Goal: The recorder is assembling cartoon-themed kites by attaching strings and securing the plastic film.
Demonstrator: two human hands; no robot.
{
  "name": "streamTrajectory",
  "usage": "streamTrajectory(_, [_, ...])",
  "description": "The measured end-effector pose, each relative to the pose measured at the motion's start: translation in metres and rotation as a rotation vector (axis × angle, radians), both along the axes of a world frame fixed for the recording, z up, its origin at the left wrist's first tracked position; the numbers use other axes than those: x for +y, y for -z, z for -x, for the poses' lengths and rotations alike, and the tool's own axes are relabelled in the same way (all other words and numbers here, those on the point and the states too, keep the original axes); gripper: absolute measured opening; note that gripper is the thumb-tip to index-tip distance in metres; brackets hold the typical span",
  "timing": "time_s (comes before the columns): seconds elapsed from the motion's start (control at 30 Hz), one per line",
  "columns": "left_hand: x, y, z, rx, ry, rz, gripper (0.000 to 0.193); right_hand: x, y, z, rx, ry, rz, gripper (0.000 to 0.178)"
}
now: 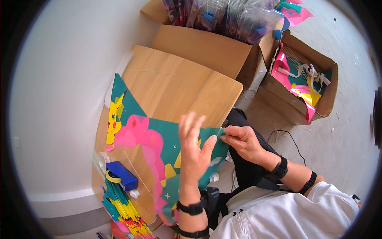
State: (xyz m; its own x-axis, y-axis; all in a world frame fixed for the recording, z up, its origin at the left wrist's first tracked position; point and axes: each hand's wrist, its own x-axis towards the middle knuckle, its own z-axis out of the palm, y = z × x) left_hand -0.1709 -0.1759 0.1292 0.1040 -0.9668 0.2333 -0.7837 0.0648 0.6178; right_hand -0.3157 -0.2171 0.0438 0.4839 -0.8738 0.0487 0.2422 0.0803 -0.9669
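Note:
A kite (131, 107) of thin green sheet lies over the table, printed with a yellow cartoon figure and a pink wavy band. My right hand (248, 145) pinches the kite's right corner between thumb and fingertips, at the table's near right side. Over the middle of the kite is my left hand (194, 149), fingers up and thumb spread, slightly blurred and holding nothing. Part of the sheet toward my lap is hidden behind my left forearm. Thin pale rods (153, 72) rest on the bare wood.
At the table's (179, 87) left edge sits a blue tape dispenser (122, 175) with a yellow tape roll, above a bundle of folded kites (127, 213). Beyond the table stands a carton (199, 44) of bagged goods. An open box (296, 105) on the floor holds kite pieces.

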Motion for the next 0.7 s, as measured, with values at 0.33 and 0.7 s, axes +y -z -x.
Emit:
streamTrajectory(0.33, [0.001,0.012,-0.009,0.845,-0.002,-0.348,0.013,-0.004,-0.01,0.011,-0.534,-0.186,-0.868,0.015])
streamTrajectory(0.7, [0.006,0.025,-0.008,0.845,-0.013,-0.326,0.013,-0.008,-0.016,0.004,-0.402,-0.138,-0.975,0.016])
